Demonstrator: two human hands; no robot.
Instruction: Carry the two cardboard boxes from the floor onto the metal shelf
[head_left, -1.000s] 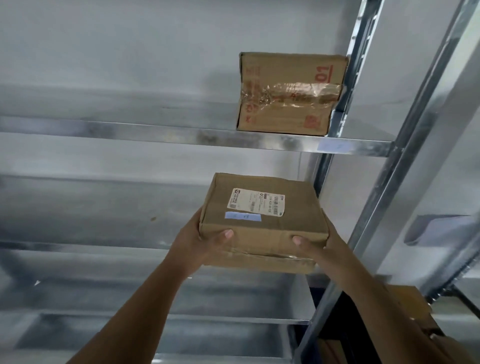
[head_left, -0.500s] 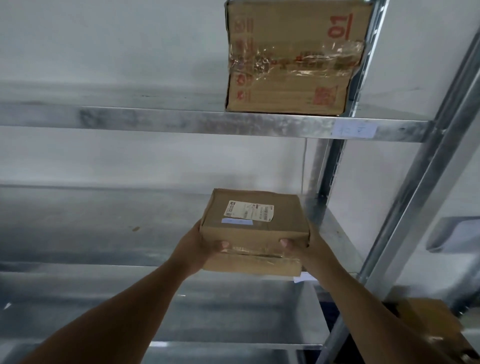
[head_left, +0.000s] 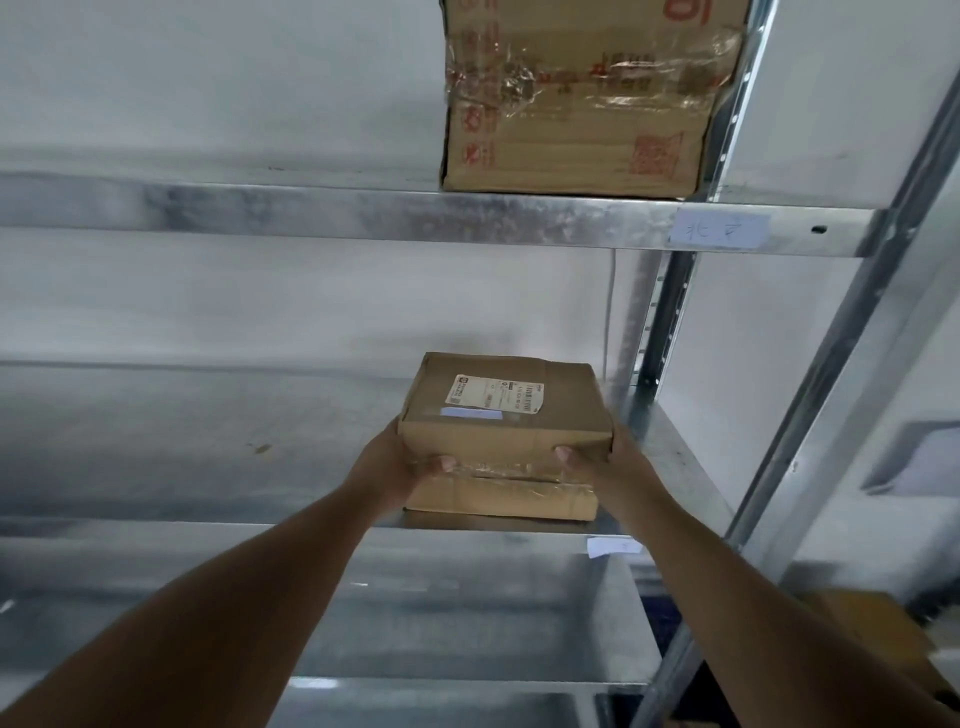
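Note:
A flat cardboard box (head_left: 506, 431) with a white shipping label and a strip of blue tape sits at the front right of the middle level of the metal shelf (head_left: 208, 452). My left hand (head_left: 400, 462) grips its left side and my right hand (head_left: 608, 462) grips its right side, thumbs on the near face. Its bottom edge seems to rest on the shelf surface. A larger taped cardboard box (head_left: 576, 104) with red print stands on the upper shelf level (head_left: 311, 213), directly above, against the right upright.
Metal uprights (head_left: 852, 374) rise on the right. A paper tag (head_left: 719, 231) is stuck on the upper beam, and another tag (head_left: 613, 545) on the middle beam. A lower shelf level (head_left: 441, 623) lies beneath. A brown object (head_left: 878, 634) lies low at the right.
Both hands have pushed the flat box forward and down onto the middle shelf level. The view has moved closer, so the upper box looms larger and is cut off at the top.

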